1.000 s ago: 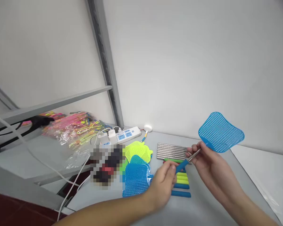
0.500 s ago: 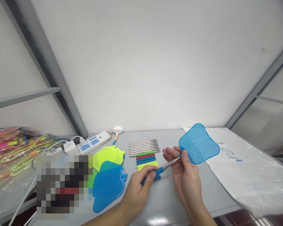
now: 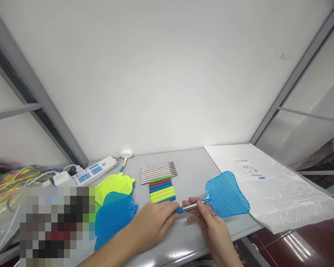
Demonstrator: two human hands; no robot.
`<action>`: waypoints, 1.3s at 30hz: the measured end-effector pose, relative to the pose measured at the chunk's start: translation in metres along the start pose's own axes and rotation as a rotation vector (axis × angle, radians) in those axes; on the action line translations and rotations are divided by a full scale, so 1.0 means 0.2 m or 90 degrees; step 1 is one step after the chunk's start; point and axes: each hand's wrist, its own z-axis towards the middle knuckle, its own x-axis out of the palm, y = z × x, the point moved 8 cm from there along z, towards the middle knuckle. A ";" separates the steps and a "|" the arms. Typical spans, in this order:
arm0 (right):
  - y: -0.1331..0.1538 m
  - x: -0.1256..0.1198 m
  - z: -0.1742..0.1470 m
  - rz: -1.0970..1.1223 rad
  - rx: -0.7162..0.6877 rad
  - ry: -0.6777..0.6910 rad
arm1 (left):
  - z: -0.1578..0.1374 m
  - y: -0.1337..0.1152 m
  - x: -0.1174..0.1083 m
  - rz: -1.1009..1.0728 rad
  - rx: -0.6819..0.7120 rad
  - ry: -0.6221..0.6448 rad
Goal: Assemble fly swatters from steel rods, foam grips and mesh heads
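A fly swatter with a blue mesh head [image 3: 228, 194], a metal rod and a blue grip is held level above the front of the table. My left hand [image 3: 153, 220] is closed round the blue grip [image 3: 179, 210]. My right hand [image 3: 211, 226] pinches the rod [image 3: 189, 206] close to the head. Behind my hands lie several coloured grips [image 3: 161, 193] in green, red, blue and yellow, and beyond them a row of metal rods [image 3: 158, 172]. Left of my left hand are stacked loose swatter heads, blue ones [image 3: 114, 218] in front of yellow ones [image 3: 111, 187].
A white power strip [image 3: 101, 168] with plugs and cables lies at the back left, near a white round device [image 3: 126, 153]. Bagged colourful items [image 3: 5, 193] fill the far left. A white padded package [image 3: 278, 196] covers the right side. A patch at lower left is pixelated.
The swatter has moved lower and turned nearer to level. My right hand, open-palmed before, now has its fingers bent round the rod. The view has shifted right.
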 end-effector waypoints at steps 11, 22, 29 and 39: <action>0.40 -0.35 0.11 -0.004 -0.179 -0.089 | 0.08 0.01 -0.19 0.350 0.111 -0.058; 0.73 -1.10 0.10 0.220 -0.366 -0.383 | -0.07 0.19 -0.44 0.453 0.136 -0.246; 0.49 -0.67 0.16 0.206 -0.254 -0.246 | -0.17 0.21 -0.52 0.439 0.120 -0.350; 0.26 0.07 0.15 0.082 -0.153 0.036 | -0.15 0.16 -0.47 0.450 0.055 -0.398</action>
